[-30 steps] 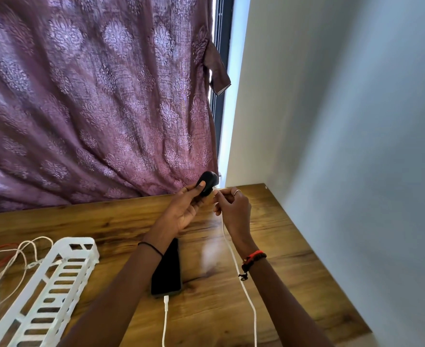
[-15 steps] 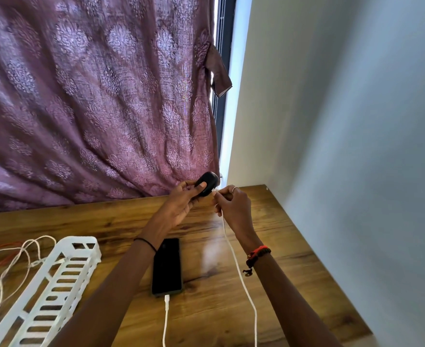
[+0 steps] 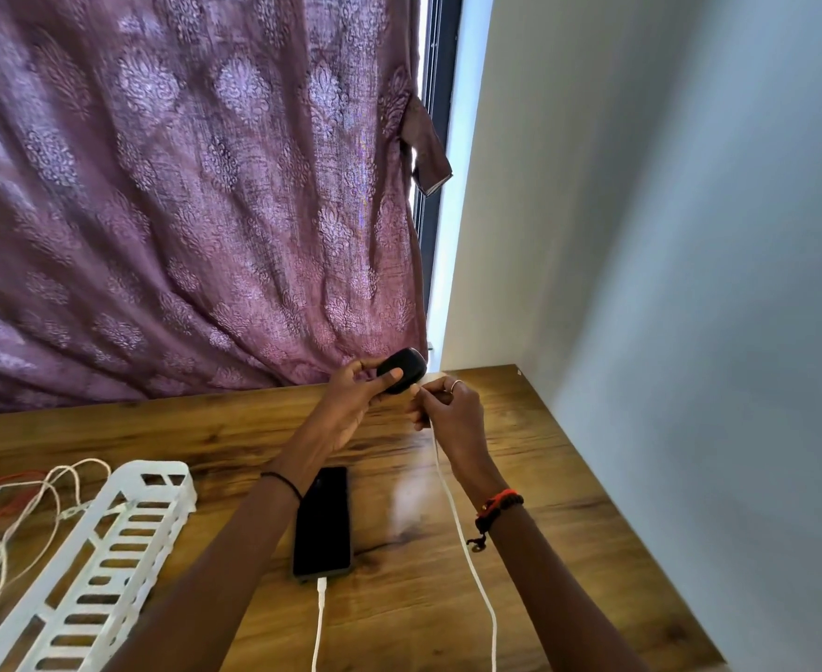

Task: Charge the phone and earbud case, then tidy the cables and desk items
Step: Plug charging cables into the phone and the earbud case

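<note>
Nearest, below the left forearm, a white charging cable (image 3: 321, 586) sat plugged into the near end of a black phone (image 3: 324, 521), which lay flat, screen dark, on the wooden bench (image 3: 569, 550) under and just behind the left wrist. Well off to the left of both hands stood a white slotted rack (image 3: 157, 467), with a loose tangle of white and orange cables (image 3: 55, 480) lying on the bench beyond its left side. A second white cable (image 3: 462, 540) ran up from the near edge, under the right wrist, into the right hand (image 3: 448, 412), whose thumb and curled fingers pinched its end; the plug itself was hidden. The left hand (image 3: 351, 409), raised above the bench just beside the right, gripped the black earbud case (image 3: 402, 371) between thumb and fingers, its lower end meeting the right fingertips. Whether the plug was seated in the case could not be told. Behind both hands hung a purple patterned curtain (image 3: 205, 186), and to the right of the right hand rose a pale wall (image 3: 666, 235).
</note>
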